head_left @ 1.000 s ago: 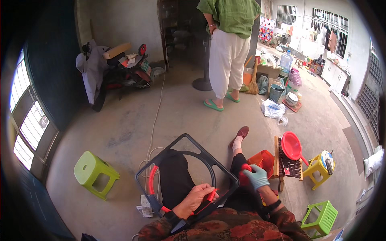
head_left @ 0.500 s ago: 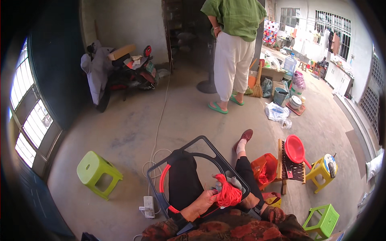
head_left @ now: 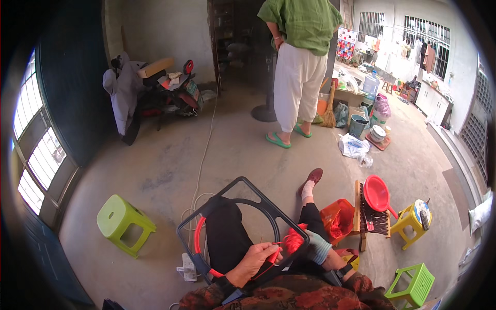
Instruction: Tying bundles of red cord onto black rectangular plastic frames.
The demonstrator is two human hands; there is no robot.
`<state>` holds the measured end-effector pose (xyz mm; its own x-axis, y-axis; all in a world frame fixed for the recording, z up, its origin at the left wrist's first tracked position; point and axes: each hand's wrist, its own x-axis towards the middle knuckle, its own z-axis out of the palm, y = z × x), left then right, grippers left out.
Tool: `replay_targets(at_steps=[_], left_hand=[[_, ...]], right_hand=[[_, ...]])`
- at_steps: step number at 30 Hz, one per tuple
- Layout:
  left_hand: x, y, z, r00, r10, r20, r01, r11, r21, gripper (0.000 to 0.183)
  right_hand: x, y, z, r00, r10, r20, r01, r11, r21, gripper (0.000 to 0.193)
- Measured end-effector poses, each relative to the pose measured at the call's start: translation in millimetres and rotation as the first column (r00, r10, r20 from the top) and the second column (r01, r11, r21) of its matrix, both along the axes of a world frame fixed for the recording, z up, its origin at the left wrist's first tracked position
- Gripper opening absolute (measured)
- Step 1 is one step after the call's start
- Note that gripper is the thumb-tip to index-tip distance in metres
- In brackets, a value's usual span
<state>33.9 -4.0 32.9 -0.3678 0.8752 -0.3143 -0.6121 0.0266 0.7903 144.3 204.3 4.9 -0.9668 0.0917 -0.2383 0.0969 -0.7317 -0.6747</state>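
Observation:
A black square frame [head_left: 243,187] with a round ring inside rests on my lap, partly wound with red strip [head_left: 198,243] along its left arc. My left hand [head_left: 254,261], bare, pinches the red strip against the frame's near edge. My right hand [head_left: 318,247], in a teal glove, grips a bundle of red strip [head_left: 294,239] at the frame's right edge. The two hands are close together, joined by a thin red strand.
A red bag [head_left: 337,218] lies by my right leg, beside a wooden rack [head_left: 374,222] with a red basin [head_left: 376,194]. Green stools [head_left: 121,222] [head_left: 413,284] and a yellow stool [head_left: 413,219] stand around. A person in green [head_left: 299,62] stands ahead. A white power strip [head_left: 187,266] lies by the frame.
My right hand left the red bag at my right, came across with a red bundle, and now holds it at the frame's right edge. The left hand stayed on the frame.

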Motion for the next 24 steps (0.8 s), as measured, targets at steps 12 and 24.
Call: replay_targets(at_steps=[12, 24], left_hand=[[-12.0, -7.8, -5.4, 0.976, 0.082, 0.203, -0.086, 0.996, 0.013, 0.022], [1.0, 8.4, -2.8, 0.974, -0.131, 0.186, 0.125, 0.991, 0.041, 0.020]], right_hand=[[128.9, 108.0, -56.0, 0.898, -0.413, -0.149, 0.330, 0.859, -0.392, 0.043], [-26.8, 27.4, -15.7, 0.789, -0.614, 0.011, 0.467, 0.611, 0.639, 0.026]])
